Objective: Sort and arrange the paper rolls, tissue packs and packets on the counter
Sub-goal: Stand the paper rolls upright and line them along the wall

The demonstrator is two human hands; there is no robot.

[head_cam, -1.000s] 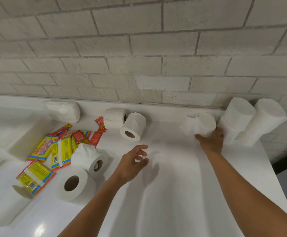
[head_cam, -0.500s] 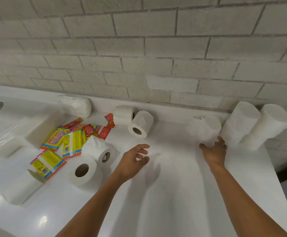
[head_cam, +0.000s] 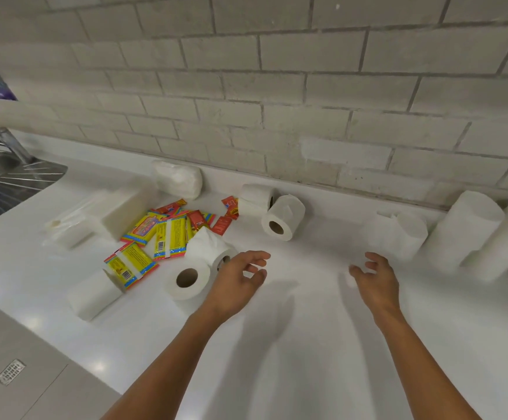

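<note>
Left grip (head_cam: 234, 280): released, fingers loosely spread, holding nothing, hovering over white desk (head_cam: 307, 344) just right of front white toilet-paper roll lying on its side with brown core hole showing (head_cam: 187, 278).
Right grip (head_cam: 375, 278): released, fingers spread and slightly bent, empty, well right of front roll, just before loosely wound white paper roll (head_cam: 398, 234).
Second white toilet-paper roll with loose torn sheet (head_cam: 208, 250): touching front roll, behind it, partly hidden by left grip.
Yellow rectangular packets with red and blue edges (head_cam: 155, 237): heaped behind and left of front roll; one leaning on white wrapped block (head_cam: 95, 294) at left of front roll.
Small red sachets (head_cam: 216, 218): scattered behind the yellow packets.
White plastic-wrapped tissue packs (head_cam: 107, 215): far left behind front roll; one bulkier wrapped white pack (head_cam: 177, 178) against grey brick wall (head_cam: 307, 101).
Pair of white toilet-paper rolls (head_cam: 272, 212): behind and right of front roll, near wall, touching each other.
Two tall white paper-towel rolls (head_cam: 474, 234): far right of front roll, tilted, leaning toward wall.
Steel sink drainer with tap (head_cam: 7, 171): far left of front roll, at desk end.
</note>
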